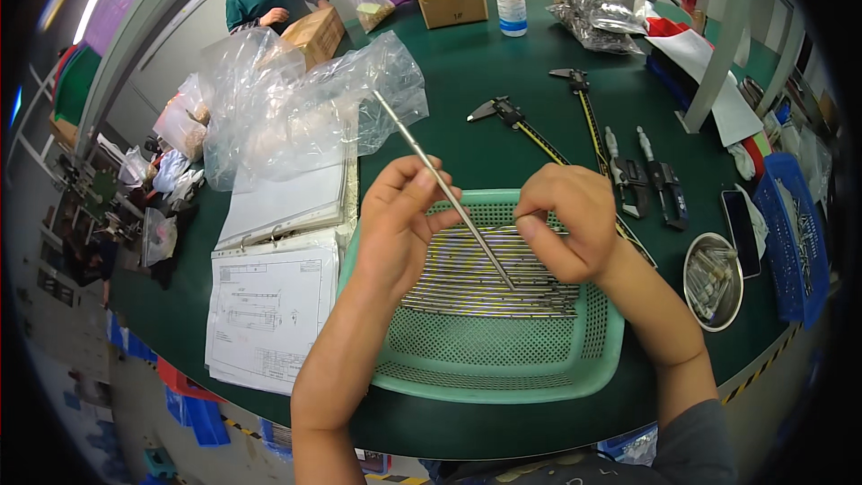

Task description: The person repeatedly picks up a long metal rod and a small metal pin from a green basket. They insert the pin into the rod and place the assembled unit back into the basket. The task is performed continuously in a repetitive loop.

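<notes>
Slanting through left-hand [395, 220] grip, steel rod [440, 184] over basket [503, 368].

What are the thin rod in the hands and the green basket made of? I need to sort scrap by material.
The rod, held in the left hand, looks like bare metal, probably steel: silvery grey with a bright glint along its length. The basket looks like moulded plastic: matte mint green, with a fine perforated mesh floor and a smooth rounded rim.
</notes>
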Demonstrator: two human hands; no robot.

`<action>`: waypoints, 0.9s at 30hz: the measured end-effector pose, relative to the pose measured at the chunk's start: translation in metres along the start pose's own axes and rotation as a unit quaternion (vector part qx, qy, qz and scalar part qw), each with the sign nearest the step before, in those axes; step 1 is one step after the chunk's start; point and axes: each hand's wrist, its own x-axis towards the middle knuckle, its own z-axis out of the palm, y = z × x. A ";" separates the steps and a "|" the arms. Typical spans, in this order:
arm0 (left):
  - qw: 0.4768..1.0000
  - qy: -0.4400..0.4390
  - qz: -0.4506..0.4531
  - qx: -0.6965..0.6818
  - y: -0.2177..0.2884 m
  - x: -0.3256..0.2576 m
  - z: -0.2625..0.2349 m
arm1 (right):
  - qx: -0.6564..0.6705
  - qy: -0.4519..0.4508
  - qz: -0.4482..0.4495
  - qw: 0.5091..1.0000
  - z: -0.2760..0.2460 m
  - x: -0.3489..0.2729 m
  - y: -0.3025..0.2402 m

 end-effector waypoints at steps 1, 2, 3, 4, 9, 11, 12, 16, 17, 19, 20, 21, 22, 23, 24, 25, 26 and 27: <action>1.000 0.005 0.004 -0.008 0.001 0.000 -0.001 | 0.004 -0.007 -0.002 1.000 0.001 -0.001 0.000; 1.000 0.010 0.008 -0.016 0.001 0.000 -0.002 | 0.008 -0.014 -0.005 1.000 0.001 -0.002 0.000; 0.999 0.009 0.010 -0.032 0.001 0.001 -0.003 | 0.010 -0.012 0.001 1.000 0.003 -0.002 -0.001; 0.999 0.011 0.010 -0.040 0.001 0.001 -0.004 | 0.013 -0.022 -0.003 1.000 0.003 -0.002 -0.001; 0.998 0.017 0.013 -0.062 0.000 0.003 -0.010 | 0.011 -0.057 -0.015 0.998 0.001 0.000 -0.003; 0.998 0.015 0.013 -0.064 -0.001 0.003 -0.010 | 0.008 -0.064 -0.010 0.998 0.001 0.000 -0.003; 0.998 0.015 0.012 -0.063 0.000 0.003 -0.010 | 0.006 -0.067 -0.008 0.998 0.002 0.000 -0.003; 0.998 0.023 0.014 -0.050 -0.001 0.003 -0.010 | 0.006 -0.072 0.000 0.997 0.003 -0.001 -0.003; 0.998 0.024 0.013 -0.056 -0.001 0.004 -0.010 | 0.003 -0.076 0.001 0.997 0.002 0.000 -0.004; 0.997 0.028 0.010 -0.068 -0.001 0.005 -0.011 | -0.003 -0.091 0.001 0.996 0.002 0.000 -0.005; 0.997 0.026 0.011 -0.068 -0.001 0.005 -0.011 | -0.007 -0.101 0.000 0.995 0.003 -0.001 -0.004; 0.997 0.023 0.012 -0.067 -0.001 0.005 -0.011 | -0.011 -0.111 0.000 0.994 0.004 -0.002 -0.003; 0.997 0.021 0.013 -0.066 -0.001 0.005 -0.011 | -0.013 -0.112 -0.002 0.994 0.005 -0.003 -0.002; 0.998 0.023 0.023 -0.051 0.000 0.004 -0.010 | -0.016 -0.112 -0.003 0.994 0.004 -0.003 -0.002; 0.998 0.026 0.034 -0.036 0.000 0.004 -0.009 | -0.018 -0.114 -0.005 0.993 0.004 -0.003 -0.002; 0.998 0.029 0.045 -0.022 0.001 0.003 -0.009 | -0.022 -0.100 -0.006 0.995 0.004 -0.003 -0.002; 0.998 0.028 0.046 -0.022 0.000 0.004 -0.010 | -0.026 -0.086 -0.006 0.996 0.003 -0.003 -0.002; 0.998 0.028 0.049 -0.023 0.001 0.004 -0.011 | -0.030 -0.073 -0.007 0.997 0.003 -0.002 -0.003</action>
